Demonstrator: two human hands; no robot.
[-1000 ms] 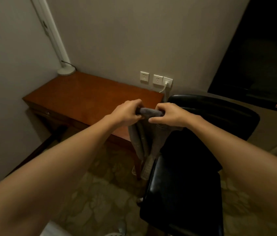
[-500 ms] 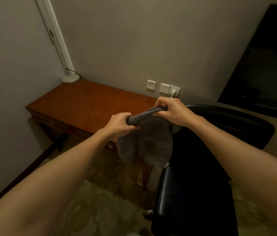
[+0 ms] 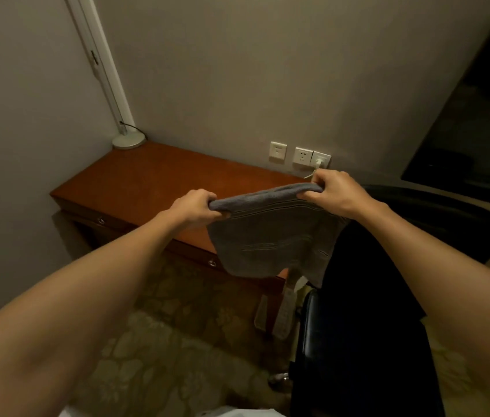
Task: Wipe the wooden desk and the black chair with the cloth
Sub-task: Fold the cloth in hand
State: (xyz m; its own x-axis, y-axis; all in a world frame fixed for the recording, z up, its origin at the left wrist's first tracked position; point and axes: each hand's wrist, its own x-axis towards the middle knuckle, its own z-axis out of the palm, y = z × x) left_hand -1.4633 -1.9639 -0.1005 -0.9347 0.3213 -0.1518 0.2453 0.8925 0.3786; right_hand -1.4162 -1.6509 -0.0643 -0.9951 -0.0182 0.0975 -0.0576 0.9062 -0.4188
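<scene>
1. Your left hand (image 3: 195, 207) and right hand (image 3: 335, 192) each grip one top corner of the cloth (image 3: 270, 239); the fingers of both are curled tight over the bunched edge, pinching it against the palm; the thumbs are mostly hidden.
2. The cloth hangs spread in the air between your hands, over the near edge of the desk (image 3: 162, 182) and just beside the chair (image 3: 358, 326); it touches neither, as far as I can tell.
3. By my judgement nothing is wiped yet; you are only opening the cloth out; the whole desk top and the whole chair are left to do.
4. The desk sits in the corner; a lamp (image 3: 128, 141) stands at its far left corner with a cord at the base; you will have to wipe round it or lift it.
5. Sockets (image 3: 278, 152) sit on the wall just behind the desk; a plug (image 3: 321, 160) is in the right-hand one and its pale cable drops behind your right hand; mind the cloth does not snag it.
6. The chair stands close by the desk's right end and hides part of it; you may need to shift it to reach that end.
7. Two knobs (image 3: 212, 262) show on the desk front; a dark screen (image 3: 478, 115) fills the far right; a pale object (image 3: 285, 308) leans near the desk leg on the carpet (image 3: 162, 341), and I cannot tell what it is.
</scene>
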